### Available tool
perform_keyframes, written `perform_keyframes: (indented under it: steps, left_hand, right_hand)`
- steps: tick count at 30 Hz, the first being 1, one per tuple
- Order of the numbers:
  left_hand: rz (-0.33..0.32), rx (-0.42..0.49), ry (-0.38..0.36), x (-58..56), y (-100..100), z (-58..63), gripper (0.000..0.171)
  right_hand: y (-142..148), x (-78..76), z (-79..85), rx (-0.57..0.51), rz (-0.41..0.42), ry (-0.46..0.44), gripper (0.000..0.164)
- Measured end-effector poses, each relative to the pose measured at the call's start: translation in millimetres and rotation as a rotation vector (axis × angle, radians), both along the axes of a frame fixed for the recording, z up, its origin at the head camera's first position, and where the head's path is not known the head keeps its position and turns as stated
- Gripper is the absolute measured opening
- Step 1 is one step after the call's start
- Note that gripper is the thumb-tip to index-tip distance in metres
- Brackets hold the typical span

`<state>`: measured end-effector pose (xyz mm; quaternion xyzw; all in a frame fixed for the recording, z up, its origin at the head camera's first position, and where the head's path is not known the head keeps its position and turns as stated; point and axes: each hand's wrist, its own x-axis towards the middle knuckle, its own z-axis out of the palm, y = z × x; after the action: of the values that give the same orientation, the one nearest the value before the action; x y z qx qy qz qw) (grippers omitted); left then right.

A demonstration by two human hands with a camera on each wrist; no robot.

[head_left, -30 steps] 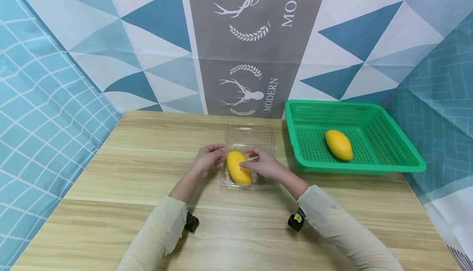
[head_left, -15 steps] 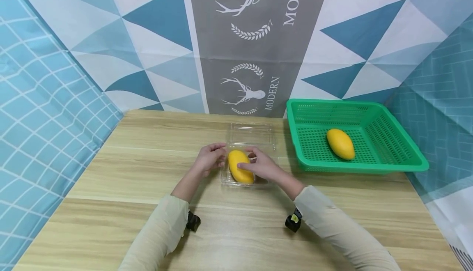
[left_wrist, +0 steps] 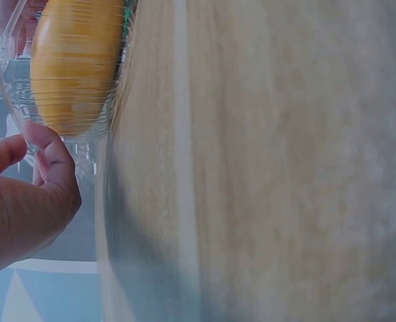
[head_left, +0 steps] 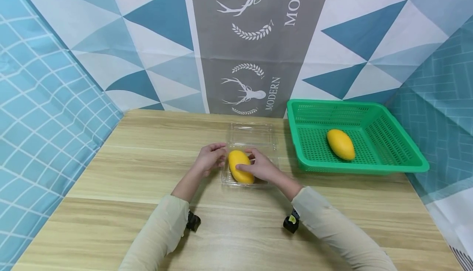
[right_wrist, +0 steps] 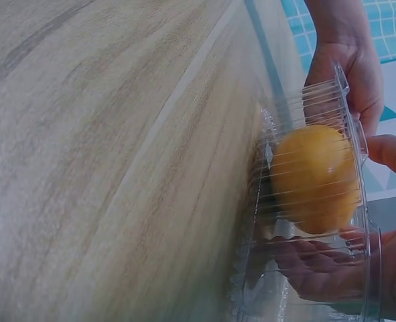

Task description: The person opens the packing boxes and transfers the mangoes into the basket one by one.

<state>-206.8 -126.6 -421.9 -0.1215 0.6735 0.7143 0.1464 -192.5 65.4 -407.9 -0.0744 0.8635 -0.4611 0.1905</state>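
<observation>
A yellow mango (head_left: 239, 167) lies lengthwise in the left part of a clear plastic clamshell box (head_left: 253, 144), whose lid is folded back toward the wall. At the box's left edge, my left hand (head_left: 211, 159) pinches the rim between thumb and fingers, as the left wrist view shows. My right hand (head_left: 263, 166) reaches into the box from the right. Its thumb lies over the mango and its fingers curve along the fruit's right side. Through the ribbed wall in the right wrist view, those fingers show beside the mango (right_wrist: 315, 178).
To the right stands a green plastic basket (head_left: 301, 156) with a second mango (head_left: 340, 144) in it. The wooden table (head_left: 148, 180) ends at a patterned cloth wall (head_left: 255, 49) behind the box. Blue cloth hangs at both sides.
My right hand has edged slightly left, its thumb farther over the mango. The left hand has kept its place at the box rim. The whole head view has shifted slightly.
</observation>
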Motion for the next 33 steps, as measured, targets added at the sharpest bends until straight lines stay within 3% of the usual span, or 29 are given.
perform_keyframes:
  steps: [33]
  left_hand:
    - [-0.004, 0.014, 0.005, 0.5, -0.6, -2.2, 0.035]
  right_hand:
    - [-19.2, 2.6, -6.4, 0.005, -0.013, 0.042, 0.087]
